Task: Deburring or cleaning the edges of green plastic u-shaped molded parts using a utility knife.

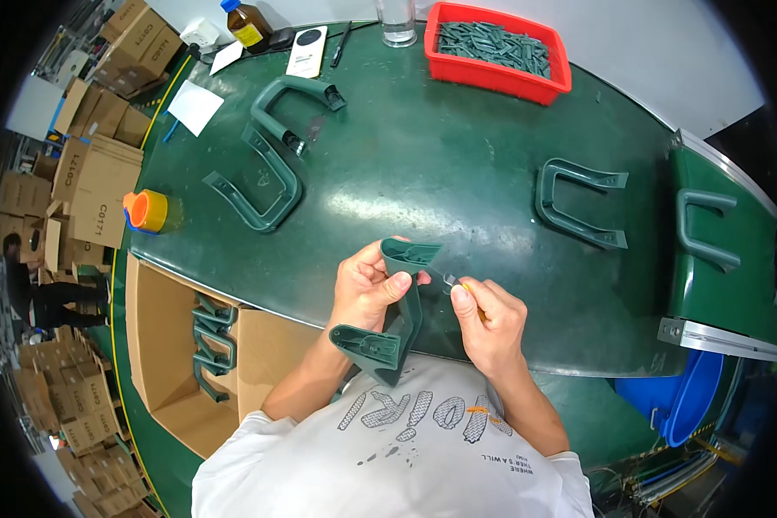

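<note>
My left hand (367, 292) is closed around a dark green U-shaped plastic handle (413, 311), held up over the near edge of the table with its two hollow ends facing up. Pinched in my right hand (492, 324) is a small knife (451, 281) with a yellow grip and a short metal blade; the fingers cover most of it. The blade points toward the handle's upper end, a little to its right. Two more such handles, one curved handle (276, 186) and another beside it (289, 108), lie at the left of the table. A further handle (548, 203) lies at the right.
A red bin (436, 69) of small green pieces stands at the back, near a clear glass (397, 26) and a brown bottle (250, 30). A conveyor (708, 293) carrying one handle adjoins on the right, above a blue bucket (686, 401). An open carton (168, 285) holds several handles at left.
</note>
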`<state>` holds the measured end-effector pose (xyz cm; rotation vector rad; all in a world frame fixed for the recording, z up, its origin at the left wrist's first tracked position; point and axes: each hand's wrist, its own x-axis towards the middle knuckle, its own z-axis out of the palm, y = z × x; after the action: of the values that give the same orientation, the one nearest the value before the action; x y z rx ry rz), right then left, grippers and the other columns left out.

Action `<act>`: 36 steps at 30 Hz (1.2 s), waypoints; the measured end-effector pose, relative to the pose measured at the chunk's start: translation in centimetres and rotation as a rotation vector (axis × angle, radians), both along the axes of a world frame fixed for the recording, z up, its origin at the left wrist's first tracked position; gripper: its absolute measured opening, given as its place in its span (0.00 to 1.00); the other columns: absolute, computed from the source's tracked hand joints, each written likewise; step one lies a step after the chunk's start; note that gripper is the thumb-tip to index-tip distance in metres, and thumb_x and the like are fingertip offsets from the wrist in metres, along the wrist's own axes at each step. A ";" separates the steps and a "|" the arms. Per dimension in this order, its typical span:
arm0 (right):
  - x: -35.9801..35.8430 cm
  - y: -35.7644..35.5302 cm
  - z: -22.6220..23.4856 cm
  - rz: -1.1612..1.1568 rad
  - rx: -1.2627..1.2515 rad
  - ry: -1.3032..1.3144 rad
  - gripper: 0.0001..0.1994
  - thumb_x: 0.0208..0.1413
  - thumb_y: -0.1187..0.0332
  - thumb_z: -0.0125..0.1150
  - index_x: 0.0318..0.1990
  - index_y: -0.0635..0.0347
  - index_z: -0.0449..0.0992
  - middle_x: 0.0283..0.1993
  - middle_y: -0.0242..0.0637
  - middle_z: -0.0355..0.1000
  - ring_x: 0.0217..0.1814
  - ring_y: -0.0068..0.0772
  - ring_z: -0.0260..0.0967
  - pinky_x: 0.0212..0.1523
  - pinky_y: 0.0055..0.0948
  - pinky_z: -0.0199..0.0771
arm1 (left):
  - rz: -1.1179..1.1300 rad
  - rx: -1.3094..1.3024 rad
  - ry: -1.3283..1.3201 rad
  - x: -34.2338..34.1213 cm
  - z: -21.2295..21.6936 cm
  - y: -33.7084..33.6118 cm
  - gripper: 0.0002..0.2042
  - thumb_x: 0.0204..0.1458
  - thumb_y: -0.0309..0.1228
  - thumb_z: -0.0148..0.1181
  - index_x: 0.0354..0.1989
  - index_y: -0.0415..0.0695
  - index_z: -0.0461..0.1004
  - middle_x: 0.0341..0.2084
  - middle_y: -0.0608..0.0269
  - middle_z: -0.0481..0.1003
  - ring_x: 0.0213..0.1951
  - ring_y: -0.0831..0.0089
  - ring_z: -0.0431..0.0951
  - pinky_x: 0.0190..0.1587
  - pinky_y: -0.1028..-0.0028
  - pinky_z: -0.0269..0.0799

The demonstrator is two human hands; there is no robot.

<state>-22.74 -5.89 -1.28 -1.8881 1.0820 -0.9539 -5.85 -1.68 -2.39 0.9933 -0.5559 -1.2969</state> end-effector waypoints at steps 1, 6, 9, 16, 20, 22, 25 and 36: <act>0.0 0.0 0.0 0.004 -0.010 0.009 0.10 0.56 0.66 0.58 0.29 0.64 0.76 0.16 0.36 0.62 0.16 0.31 0.59 0.19 0.30 0.58 | 0.000 0.000 0.001 0.0 0.0 0.0 0.21 0.43 0.34 0.70 0.43 0.37 0.71 0.34 0.59 0.76 0.35 0.68 0.76 0.45 0.70 0.69; 0.0 0.0 0.0 0.002 -0.035 0.032 0.09 0.56 0.67 0.58 0.29 0.64 0.76 0.16 0.36 0.62 0.16 0.32 0.60 0.19 0.30 0.59 | -0.003 -0.007 -0.007 0.2 -0.1 0.0 0.21 0.44 0.33 0.69 0.43 0.36 0.71 0.34 0.59 0.76 0.35 0.69 0.76 0.45 0.70 0.69; 0.0 -0.1 0.1 0.003 -0.057 0.033 0.09 0.56 0.67 0.58 0.29 0.64 0.76 0.16 0.36 0.62 0.16 0.32 0.60 0.19 0.30 0.59 | 0.004 -0.006 0.002 0.0 0.0 0.0 0.20 0.44 0.33 0.69 0.43 0.37 0.71 0.34 0.59 0.76 0.35 0.69 0.76 0.45 0.70 0.69; 0.0 0.0 -0.1 -0.008 -0.041 -0.002 0.08 0.55 0.68 0.58 0.29 0.63 0.76 0.15 0.35 0.61 0.16 0.32 0.59 0.19 0.30 0.59 | -0.005 0.000 0.009 -0.1 0.0 0.1 0.21 0.43 0.34 0.70 0.42 0.37 0.71 0.33 0.60 0.75 0.35 0.70 0.76 0.45 0.71 0.68; 0.1 -0.2 -0.3 -0.030 -0.140 0.036 0.07 0.55 0.69 0.58 0.28 0.62 0.75 0.15 0.34 0.61 0.16 0.32 0.59 0.18 0.30 0.58 | -0.006 -0.010 0.005 -0.2 0.2 0.2 0.21 0.42 0.35 0.70 0.42 0.37 0.71 0.34 0.60 0.75 0.35 0.70 0.75 0.44 0.71 0.68; 0.1 -0.3 -0.4 -0.064 -0.183 0.056 0.07 0.54 0.69 0.59 0.28 0.62 0.75 0.15 0.34 0.60 0.15 0.32 0.58 0.18 0.30 0.58 | -0.011 -0.009 0.008 -0.2 0.2 0.3 0.20 0.43 0.35 0.70 0.41 0.37 0.71 0.34 0.60 0.75 0.35 0.70 0.75 0.44 0.71 0.68; -0.1 -0.7 -0.8 -0.101 -0.197 0.082 0.06 0.54 0.69 0.59 0.28 0.61 0.75 0.15 0.34 0.60 0.15 0.32 0.59 0.18 0.30 0.58 | -0.027 -0.006 0.002 -0.4 0.5 0.5 0.18 0.43 0.34 0.70 0.38 0.37 0.72 0.34 0.60 0.75 0.35 0.70 0.75 0.44 0.72 0.67; -2.3 -3.2 -2.8 -0.183 0.592 -0.215 0.16 0.58 0.58 0.58 0.33 0.66 0.77 0.20 0.28 0.67 0.21 0.16 0.61 0.22 0.19 0.59 | -0.123 -0.182 -0.145 -0.3 1.0 1.0 0.18 0.47 0.27 0.67 0.44 0.32 0.71 0.35 0.60 0.75 0.38 0.78 0.74 0.42 0.78 0.70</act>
<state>-25.03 -9.13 -4.08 -1.1966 1.2511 -0.7980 -6.17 -0.64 -1.42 0.9166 -0.8427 -1.2636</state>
